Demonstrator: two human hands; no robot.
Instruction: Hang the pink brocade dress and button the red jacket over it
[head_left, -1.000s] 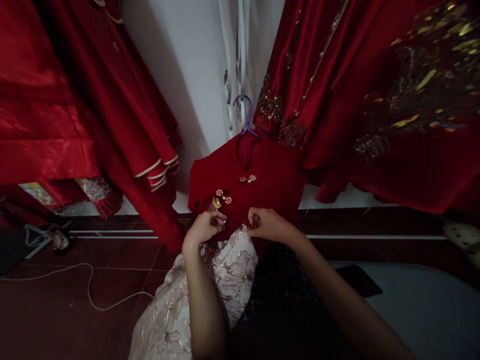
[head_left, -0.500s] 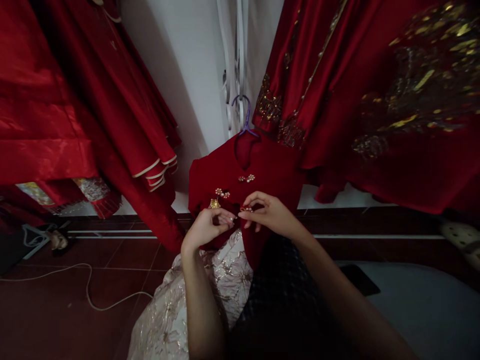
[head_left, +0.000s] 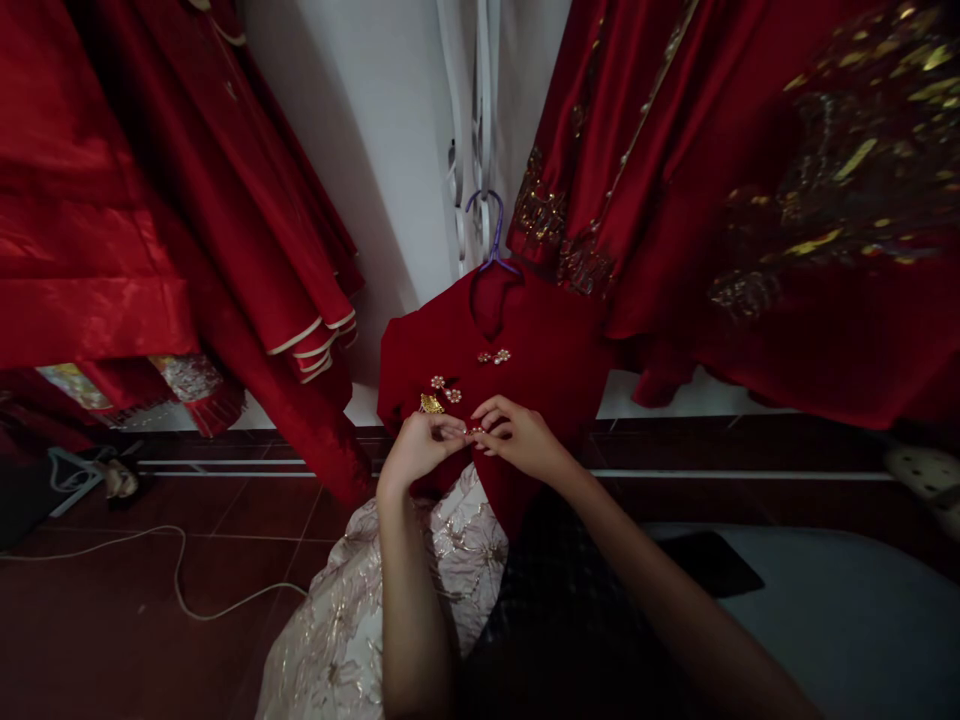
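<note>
A red jacket (head_left: 435,340) hangs by a purple hanger (head_left: 495,250) in front of me. Its front carries an upper beaded flower button (head_left: 495,357) and a lower-left one, an unfastened-looking beaded flower clasp (head_left: 446,389), with a gold ornament (head_left: 431,403) just below. Lower on the front opening, my left hand (head_left: 418,452) and my right hand (head_left: 527,440) meet, fingertips pinched together around another beaded flower button (head_left: 475,431). The fingers partly cover this button, so whether its two halves are joined cannot be seen. Beneath the hem lies a white-pink floral skirt (head_left: 469,570).
Red garments (head_left: 285,220) hang at the left and sequinned red garments (head_left: 675,200) at the right. A white rail (head_left: 735,475) runs low behind. A pale cable (head_left: 180,570) crosses the tiled floor. At the right, a dark flat object (head_left: 712,563) rests on a grey surface (head_left: 840,600).
My hands have come together from a small gap, the right moving left and slightly down. Their fingertips now meet at the lower beaded button.
</note>
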